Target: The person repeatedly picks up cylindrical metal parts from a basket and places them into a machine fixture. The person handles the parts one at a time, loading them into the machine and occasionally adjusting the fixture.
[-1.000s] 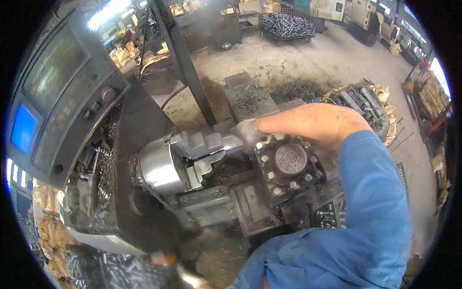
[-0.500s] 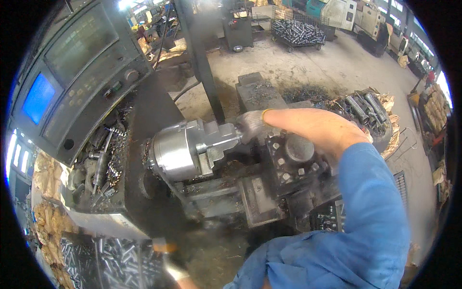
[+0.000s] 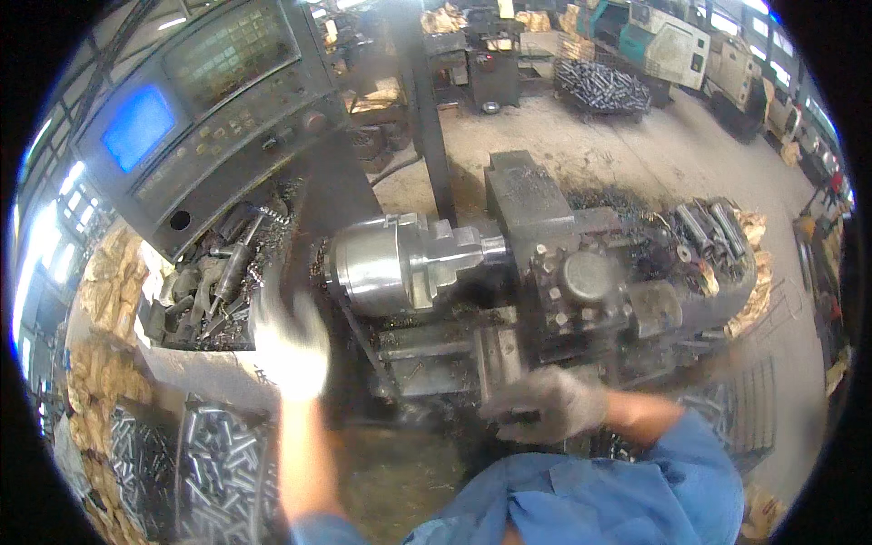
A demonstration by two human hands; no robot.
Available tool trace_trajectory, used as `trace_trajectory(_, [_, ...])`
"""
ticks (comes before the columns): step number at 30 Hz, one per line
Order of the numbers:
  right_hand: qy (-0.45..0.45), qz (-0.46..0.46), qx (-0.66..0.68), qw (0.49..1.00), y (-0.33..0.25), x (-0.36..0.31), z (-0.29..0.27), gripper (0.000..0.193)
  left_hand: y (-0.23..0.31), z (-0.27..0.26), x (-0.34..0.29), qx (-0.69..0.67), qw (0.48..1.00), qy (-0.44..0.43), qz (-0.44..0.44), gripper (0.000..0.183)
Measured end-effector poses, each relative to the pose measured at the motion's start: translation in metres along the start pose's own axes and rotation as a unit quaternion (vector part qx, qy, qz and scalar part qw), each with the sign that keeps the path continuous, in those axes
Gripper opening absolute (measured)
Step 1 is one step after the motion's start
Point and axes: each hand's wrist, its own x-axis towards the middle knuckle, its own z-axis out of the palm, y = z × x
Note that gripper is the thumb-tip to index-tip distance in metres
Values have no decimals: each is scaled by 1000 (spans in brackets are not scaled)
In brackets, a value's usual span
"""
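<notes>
My left hand (image 3: 295,350), in a white glove, is raised in front of the tool ledge at the machine's left end; motion smears its fingers. My right hand (image 3: 554,406), in a dirty grey glove, hovers near the lathe's front side, below the tool post (image 3: 586,277). Its fingers are loosely curled and apart, with a dark gap between them and no held part visible. A shiny chuck (image 3: 368,266) has stepped jaws (image 3: 445,259) around a short metal cylinder (image 3: 493,250), whose end sticks out to the right.
A control panel with a blue screen (image 3: 138,127) rises at the left. Grimy tools (image 3: 234,272) and chips lie on the ledge below it. Bins of metal pins (image 3: 218,463) stand at lower left. Larger tubes (image 3: 708,227) lie at the machine's right end. A loaded cart (image 3: 602,88) stands behind.
My right hand has left the chuck jaws and come down towards me. My left hand has risen from beside the pin bins to the ledge. The view has shifted.
</notes>
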Motion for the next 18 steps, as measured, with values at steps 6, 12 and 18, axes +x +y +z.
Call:
trace_trajectory(6, [-19, 165, 90, 982, 42, -54, 25, 33, 14, 86, 175, 181, 968, -153, -78, 88])
trace_trajectory(12, [-157, 239, -4, 958, 74, -76, 49, 22, 40, 80, 141, 8, 992, -88, -95, 73])
trace_trajectory(18, [-150, 94, 72, 982, 73, -37, 120, 28, 42, -34, -197, -87, 959, -197, -183, 38])
